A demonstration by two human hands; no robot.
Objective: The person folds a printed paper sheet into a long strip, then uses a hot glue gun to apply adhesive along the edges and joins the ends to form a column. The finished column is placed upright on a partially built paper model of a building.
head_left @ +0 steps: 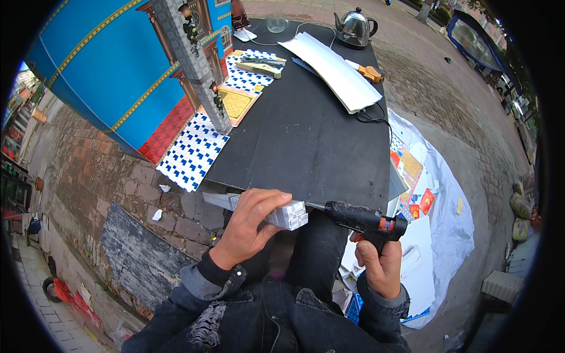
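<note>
My left hand is closed round a long square column of paper or card with a grey stone print, held level at the table's near edge. The column's end faces right. In my right hand is a black glue gun, gripped by its handle with the nozzle pointing left. The tip comes close to the end of the column; whether they touch I cannot tell. A similar grey column stands upright on a blue-and-white checked base beside a blue printed card building.
The black table carries a steel kettle, a glass cup, curved white sheets, an orange-yellow tool, pliers and a cream-handled cutter. Printed scraps lie on a white plastic sheet at right.
</note>
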